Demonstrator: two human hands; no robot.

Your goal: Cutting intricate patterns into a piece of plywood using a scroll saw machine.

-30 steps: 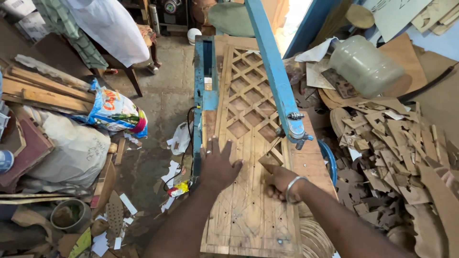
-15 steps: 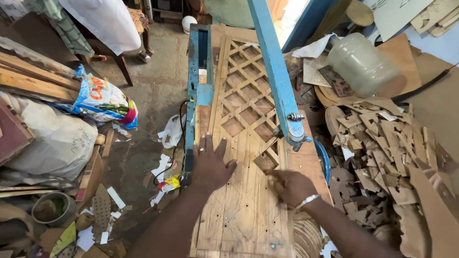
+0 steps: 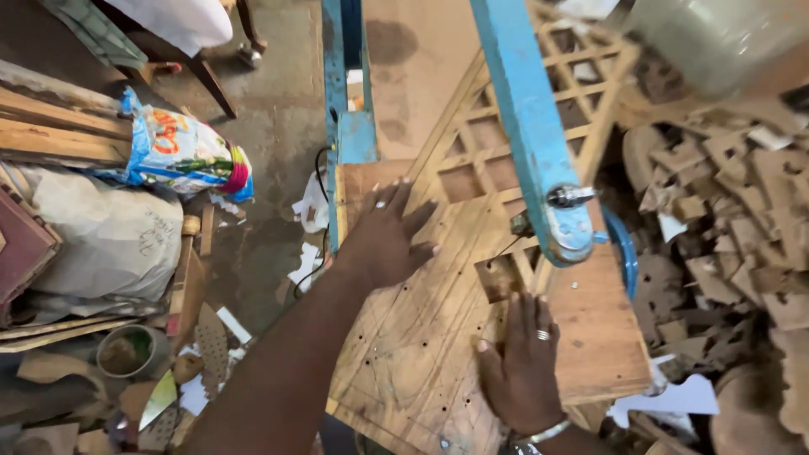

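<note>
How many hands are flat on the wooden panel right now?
2: the left hand is spread near the wooden panel's left edge; the right hand lies lower right, just below the blue saw arm.

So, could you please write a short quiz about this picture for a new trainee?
1. True or false: both hands lie flat on the pale wooden board with drilled holes and a cut lattice.
2. Which hand wears a ring and a metal bracelet? A) left hand B) right hand
3. Fill in: the blue metal saw arm crosses above the board, and the heap of brown wooden offcuts lies on the person's ____ side.

Key: 1 true; 2 B; 3 right.
</note>
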